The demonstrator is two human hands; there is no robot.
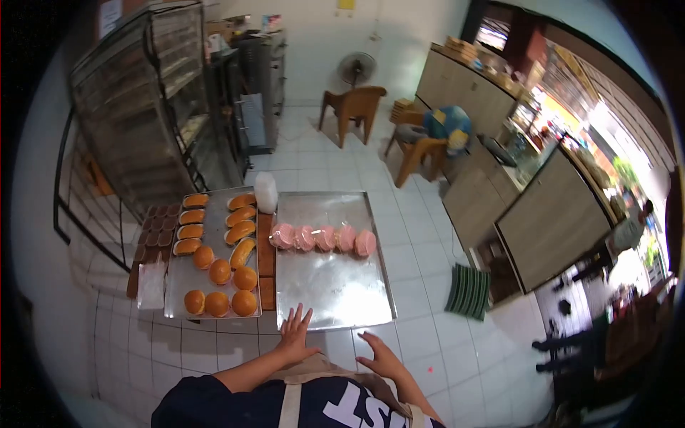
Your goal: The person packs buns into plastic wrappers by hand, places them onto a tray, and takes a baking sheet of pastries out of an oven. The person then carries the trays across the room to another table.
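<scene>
My left hand (294, 337) is open, fingers spread, over the near left edge of a large metal tray (321, 285); whether it touches the rim I cannot tell. To its right, my right hand (381, 357) is also open and holds nothing, just off the tray's near edge. Across the middle of that tray runs a row of several pink wrapped items (326, 238) in clear plastic. A second metal tray (180, 280) on the left carries round buns (217, 304) and long bread rolls (241, 231), browned on top.
A stack of clear plastic containers (265, 192) stands between the trays at the back. Clear plastic bags (151, 285) lie left of the bun tray, beside a brown mould (158, 230). Further off are a rack (135, 107), plastic chairs (352, 113), a fan (357, 69) and a green striped mat (468, 292).
</scene>
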